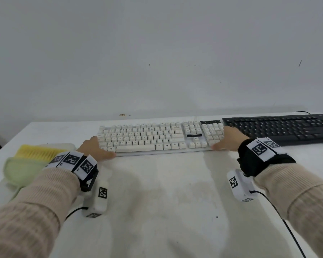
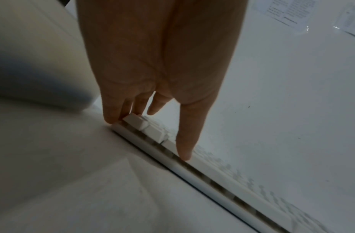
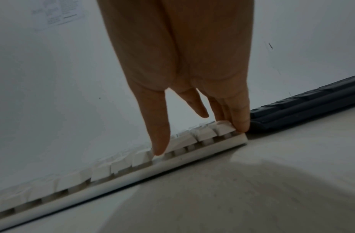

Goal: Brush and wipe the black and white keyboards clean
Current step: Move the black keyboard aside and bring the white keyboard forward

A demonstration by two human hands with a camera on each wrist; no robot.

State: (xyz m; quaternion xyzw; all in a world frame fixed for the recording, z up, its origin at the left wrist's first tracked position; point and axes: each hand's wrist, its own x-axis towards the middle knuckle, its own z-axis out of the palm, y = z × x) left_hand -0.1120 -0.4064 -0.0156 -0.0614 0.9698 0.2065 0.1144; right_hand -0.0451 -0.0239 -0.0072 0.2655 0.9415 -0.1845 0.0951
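The white keyboard point(image 1: 157, 138) lies across the middle of the white table point(image 1: 157, 202), with the black keyboard point(image 1: 280, 127) just to its right. My left hand point(image 1: 103, 147) is at the white keyboard's front left corner. Its thumb point(image 2: 184, 151) rests on the front rim point(image 2: 212, 181) and its straight fingers point(image 2: 112, 113) touch the left end. My right hand point(image 1: 222, 139) mirrors this at the front right corner point(image 3: 240, 138): thumb point(image 3: 159, 141) on the front row, fingers point(image 3: 240, 119) against the right end beside the black keyboard point(image 3: 304, 108). Neither hand holds a tool.
A brush with yellow bristles point(image 1: 35, 150) and a pale green cloth point(image 1: 21, 170) lie on the table to the left of my left wrist. A wall point(image 1: 157, 62) rises directly behind the keyboards. Black cables point(image 1: 287, 229) trail from the wrist cameras over the near table.
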